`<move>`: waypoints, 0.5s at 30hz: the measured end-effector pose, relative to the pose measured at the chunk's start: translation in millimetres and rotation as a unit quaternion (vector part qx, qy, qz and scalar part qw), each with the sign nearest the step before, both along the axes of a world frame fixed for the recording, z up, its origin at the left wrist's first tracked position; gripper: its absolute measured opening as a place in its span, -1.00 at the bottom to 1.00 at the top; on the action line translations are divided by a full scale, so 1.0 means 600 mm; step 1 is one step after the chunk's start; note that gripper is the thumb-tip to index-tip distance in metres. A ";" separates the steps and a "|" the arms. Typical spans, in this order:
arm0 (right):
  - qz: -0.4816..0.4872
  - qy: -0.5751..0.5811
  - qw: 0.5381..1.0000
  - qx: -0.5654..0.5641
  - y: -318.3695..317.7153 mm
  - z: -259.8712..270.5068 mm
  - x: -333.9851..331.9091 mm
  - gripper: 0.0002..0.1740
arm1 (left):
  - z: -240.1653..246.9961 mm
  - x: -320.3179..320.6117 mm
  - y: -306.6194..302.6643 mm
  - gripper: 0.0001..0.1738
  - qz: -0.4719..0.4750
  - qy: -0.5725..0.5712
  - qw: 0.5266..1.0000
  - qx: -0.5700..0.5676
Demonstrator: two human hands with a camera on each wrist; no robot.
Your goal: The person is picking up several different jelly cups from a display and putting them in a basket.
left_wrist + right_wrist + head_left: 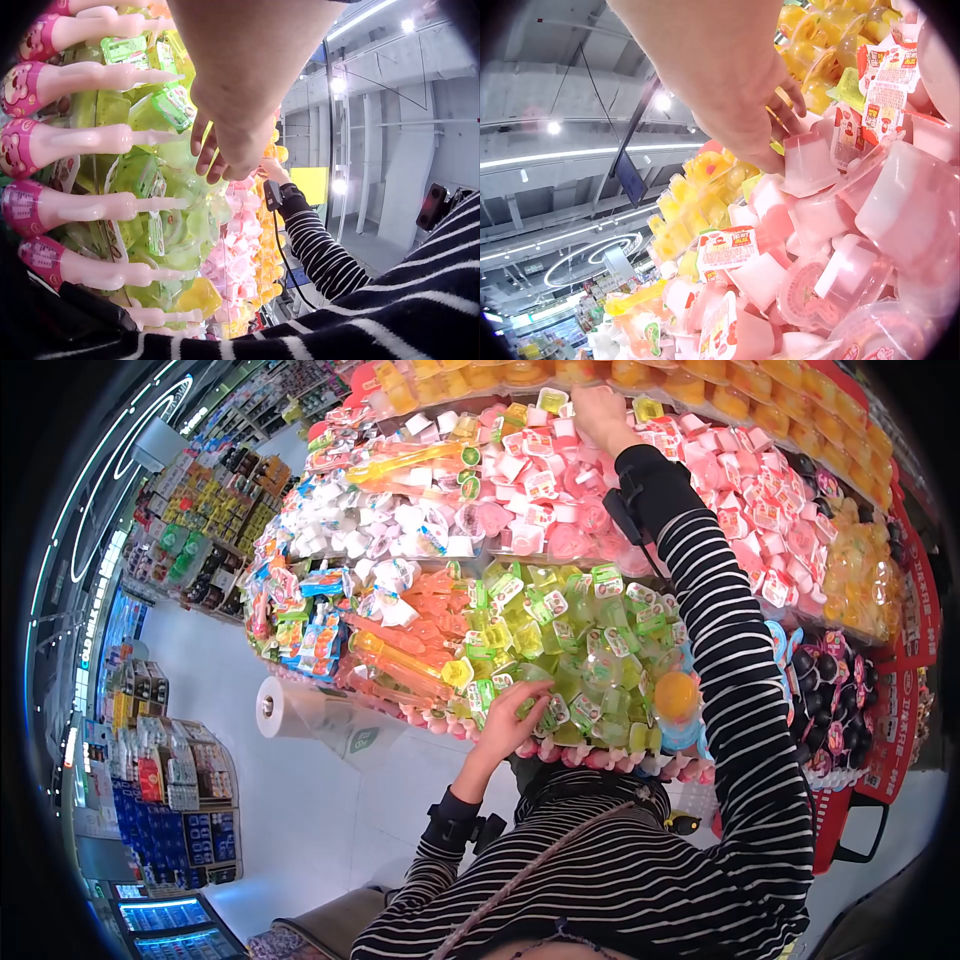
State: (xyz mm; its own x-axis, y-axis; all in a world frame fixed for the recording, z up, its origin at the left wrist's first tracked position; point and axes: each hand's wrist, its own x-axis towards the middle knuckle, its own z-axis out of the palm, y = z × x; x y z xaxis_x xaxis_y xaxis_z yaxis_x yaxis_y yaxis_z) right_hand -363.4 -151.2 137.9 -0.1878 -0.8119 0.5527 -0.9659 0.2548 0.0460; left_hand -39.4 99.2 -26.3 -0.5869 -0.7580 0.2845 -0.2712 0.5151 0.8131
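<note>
I stand at a tiered display of jelly cups. My left hand [517, 718] [223, 150] reaches into the pile of green jelly cups [575, 650] [161, 161] on the lower tier, fingers curled onto one of them. My right hand [598, 408] [778, 124] stretches up to the top of the pink jelly cups [560, 490] [840, 225], just under the yellow cups [700, 375] [821, 56]. Its fingertips curl round a small yellow-green cup [778, 145] wedged between pink ones. Both sleeves are black and white striped.
Pink tube sweets [90, 142] line the display's front edge. Orange tubes [400, 645] and white cups [370, 525] lie to the left, dark sweets [830, 700] and red signs [905, 690] to the right. A plastic bag roll [272, 706] hangs at the left. Shelves [170, 790] flank a white aisle floor.
</note>
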 end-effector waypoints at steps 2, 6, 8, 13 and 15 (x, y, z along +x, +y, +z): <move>0.005 0.010 1.000 0.007 0.003 0.004 -0.002 -0.77 | 0.002 0.000 0.002 -0.69 -0.005 0.004 1.000 -0.014; 0.013 0.008 1.000 -0.009 -0.026 0.003 -0.024 -0.77 | 0.000 0.003 0.003 -0.70 -0.004 0.003 1.000 -0.021; 0.015 0.018 0.999 -0.043 -0.035 -0.005 -0.039 -0.77 | 0.001 0.005 0.003 -0.71 -0.006 -0.012 1.000 -0.001; 0.140 -0.078 0.966 -0.201 0.064 0.047 -0.014 -0.64 | 0.011 0.002 0.006 -0.71 -0.007 -0.014 1.000 -0.006; 0.147 -0.090 0.967 -0.188 0.109 0.055 0.003 -0.62 | 0.010 -0.003 0.005 -0.71 -0.014 -0.013 1.000 -0.021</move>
